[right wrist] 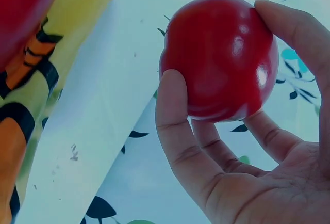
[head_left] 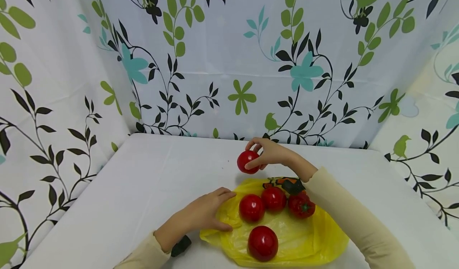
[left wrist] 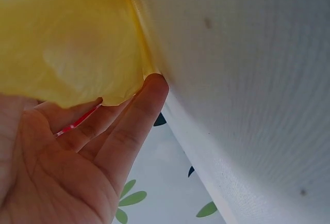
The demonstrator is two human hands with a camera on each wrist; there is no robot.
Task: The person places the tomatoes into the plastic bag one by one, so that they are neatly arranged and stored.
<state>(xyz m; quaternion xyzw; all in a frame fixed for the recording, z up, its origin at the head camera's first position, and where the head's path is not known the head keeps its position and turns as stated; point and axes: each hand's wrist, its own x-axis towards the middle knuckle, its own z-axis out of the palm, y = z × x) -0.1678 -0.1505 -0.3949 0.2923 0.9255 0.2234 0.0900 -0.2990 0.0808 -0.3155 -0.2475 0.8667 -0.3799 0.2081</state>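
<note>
My right hand (head_left: 269, 154) grips a shiny red tomato (right wrist: 221, 53) between thumb and fingers, beyond the far edge of a yellow plastic bag (head_left: 294, 237). Green leaf tips show on one side of that tomato in the right wrist view. The bag lies spread on the white table. On it sit several more tomatoes: one near the front (head_left: 263, 243), two side by side farther back, and one with its green stem end (head_left: 301, 204) showing. My left hand (head_left: 204, 210) rests at the bag's left edge, thumb and fingers spread, fingertips touching the plastic.
The white table (head_left: 136, 205) runs back to a hanging cloth (head_left: 222, 69) with leaf and flower prints, which also stands at both sides. An orange-and-black print (head_left: 277, 182) marks the bag's far edge. Dark wrist camera pieces sit at both wrists.
</note>
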